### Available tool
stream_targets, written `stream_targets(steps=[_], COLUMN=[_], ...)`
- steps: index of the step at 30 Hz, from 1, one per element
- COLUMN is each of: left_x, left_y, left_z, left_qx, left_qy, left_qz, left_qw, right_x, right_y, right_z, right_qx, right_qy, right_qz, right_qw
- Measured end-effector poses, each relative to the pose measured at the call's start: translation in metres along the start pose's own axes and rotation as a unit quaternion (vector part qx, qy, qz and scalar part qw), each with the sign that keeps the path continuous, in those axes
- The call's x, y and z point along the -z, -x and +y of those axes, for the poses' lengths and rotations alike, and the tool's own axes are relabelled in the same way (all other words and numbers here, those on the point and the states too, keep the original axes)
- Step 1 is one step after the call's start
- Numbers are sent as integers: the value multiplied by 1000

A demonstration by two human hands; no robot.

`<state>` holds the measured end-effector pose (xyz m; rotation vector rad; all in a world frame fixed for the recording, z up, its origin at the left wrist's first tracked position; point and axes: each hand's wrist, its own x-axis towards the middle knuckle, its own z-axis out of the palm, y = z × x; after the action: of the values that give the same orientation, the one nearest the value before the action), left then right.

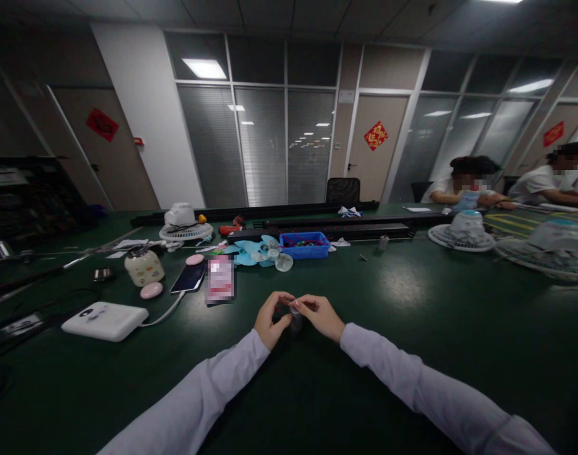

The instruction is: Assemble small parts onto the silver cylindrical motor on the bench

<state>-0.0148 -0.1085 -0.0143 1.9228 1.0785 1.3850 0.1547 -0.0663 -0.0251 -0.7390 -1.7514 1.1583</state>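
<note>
My left hand (271, 319) and my right hand (321, 314) meet over the dark green table (412, 341), both gripping a small dark cylindrical part (295, 319) with a light top. The left fingers curl around its side, and the right fingertips pinch its upper end. Most of the part is hidden between the fingers. Both arms wear pale long sleeves.
A white power bank (104, 320) with a cable, a phone (189, 277), a cream jar (144, 266), light blue fan blades (255, 251) and a blue bin (305, 244) lie to the far left. Fan parts (464, 231) sit at right, where two people work.
</note>
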Motion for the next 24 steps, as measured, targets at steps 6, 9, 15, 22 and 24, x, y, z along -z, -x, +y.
stream_targets(steps=[6, 9, 15, 22, 24], left_x=[1, 1, -3, 5, 9], left_y=[-1, -3, -8, -20, -25], left_z=[2, 1, -7, -7, -3], left_qx=[-1, 2, 32, 39, 38], left_qy=[-5, -9, -3, 16, 6], left_qz=[0, -4, -13, -68, -77], left_qw=[1000, 1000, 999, 997, 996], right_x=[6, 8, 8, 8, 8], right_y=[10, 14, 16, 16, 17], right_z=[-8, -12, -14, -20, -22], right_qx=[-8, -11, -17, -28, -34], right_qy=[-6, 11, 41, 56, 59], right_qz=[-46, -50, -46, -45, -45], right_qw=[999, 999, 998, 997, 997])
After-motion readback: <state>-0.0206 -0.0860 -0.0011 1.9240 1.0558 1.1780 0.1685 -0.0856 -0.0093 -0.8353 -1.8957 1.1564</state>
